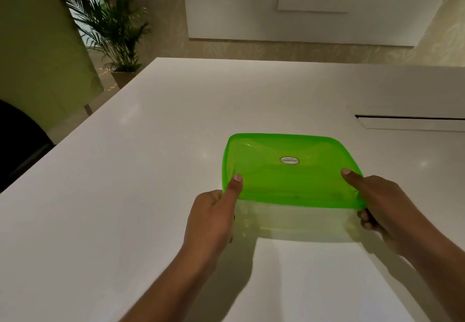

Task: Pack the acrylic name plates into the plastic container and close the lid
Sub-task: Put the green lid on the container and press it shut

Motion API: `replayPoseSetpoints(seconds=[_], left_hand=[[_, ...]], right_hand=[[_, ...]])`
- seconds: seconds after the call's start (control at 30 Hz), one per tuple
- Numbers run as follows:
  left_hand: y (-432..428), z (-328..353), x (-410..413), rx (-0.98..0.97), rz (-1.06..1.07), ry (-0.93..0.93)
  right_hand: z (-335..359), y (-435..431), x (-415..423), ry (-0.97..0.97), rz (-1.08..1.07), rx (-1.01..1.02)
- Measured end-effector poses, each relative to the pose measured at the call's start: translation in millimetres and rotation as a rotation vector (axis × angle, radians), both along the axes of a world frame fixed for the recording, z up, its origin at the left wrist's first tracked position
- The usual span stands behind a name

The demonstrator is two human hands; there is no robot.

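A clear plastic container [294, 223] stands on the white table [125, 170], covered by a translucent green lid [289, 170] with a small oval sticker. My left hand [214, 218] grips the near left corner, thumb pressed on the lid, fingers around the container's side. My right hand [382, 208] holds the near right corner the same way, thumb on top of the lid and fingers under its rim. The name plates cannot be made out through the lid or the container wall.
A narrow slot with a flap [410, 120] is cut into the tabletop at the far right. A potted palm [118, 32] stands on the floor beyond the table's far left corner. A dark chair [20, 140] sits at the left edge.
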State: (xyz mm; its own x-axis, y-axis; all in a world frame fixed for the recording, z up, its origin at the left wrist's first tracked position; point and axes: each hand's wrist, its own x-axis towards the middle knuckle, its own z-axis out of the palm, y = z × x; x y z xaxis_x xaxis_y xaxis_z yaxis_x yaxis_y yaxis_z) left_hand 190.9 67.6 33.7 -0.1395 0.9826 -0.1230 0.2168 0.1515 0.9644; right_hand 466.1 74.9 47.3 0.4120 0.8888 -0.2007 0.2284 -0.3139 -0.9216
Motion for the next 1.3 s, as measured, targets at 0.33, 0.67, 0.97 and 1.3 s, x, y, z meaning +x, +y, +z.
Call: replayPoseSetpoints(seconds=[0.33,0.67,0.97,1.3], left_hand=[[6.9,-10.4,3.7,0.035,0.041,-0.153],[5.8,-12.4,3.6,0.067,0.025,-0.155],[59.2,4.5,-23.4,-0.023,0.035,0.111],[138.7,22.9,-5.4,-0.208,-0.181,0.067]], right_hand=[[1.8,-1.4,0.1,0.052,0.014,-0.013],[-4.2,-9.1,-0.6,0.118,-0.016,0.11],[17.2,24.0,14.8,0.006,0.027,-0.01],[36.0,85.2,1.4,0.135,0.072,-0.118]])
